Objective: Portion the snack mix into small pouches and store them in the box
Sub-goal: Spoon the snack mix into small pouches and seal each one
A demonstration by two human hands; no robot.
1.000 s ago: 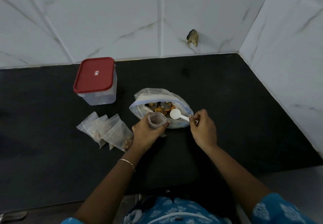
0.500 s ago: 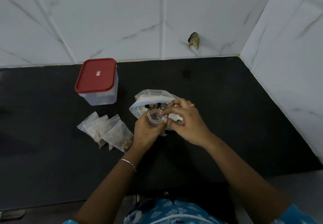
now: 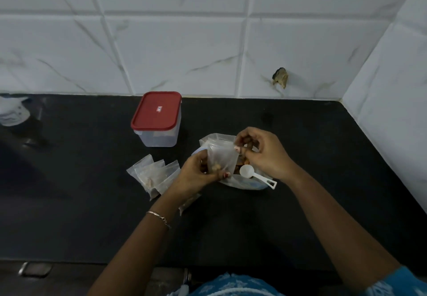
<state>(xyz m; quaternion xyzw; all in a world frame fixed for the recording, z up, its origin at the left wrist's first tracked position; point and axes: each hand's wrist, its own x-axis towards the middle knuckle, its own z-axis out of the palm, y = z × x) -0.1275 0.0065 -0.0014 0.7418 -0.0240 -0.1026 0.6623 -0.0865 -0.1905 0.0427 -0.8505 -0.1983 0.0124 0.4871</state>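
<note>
I hold a small clear pouch (image 3: 221,157) with a little snack mix at its bottom, above the big open snack bag (image 3: 245,183). My left hand (image 3: 196,175) grips the pouch's lower part. My right hand (image 3: 263,152) pinches its top right corner. A white plastic scoop (image 3: 254,174) lies across the big bag's mouth, in no hand. Several filled pouches (image 3: 152,175) lie in a fan to the left of my left hand. The clear box with a red lid (image 3: 158,119) stands shut further back on the black counter.
White marble-look tiles wall the counter (image 3: 323,180) at the back and on the right. A whitish object (image 3: 13,113) sits at the far left edge. A metal handle (image 3: 34,269) shows below the counter's front edge.
My right hand has let go of the scoop, which now lies on the big bag, and has taken the pouch's top. The pouch mouth, held round before, is now flattened. The camera has tilted up.
</note>
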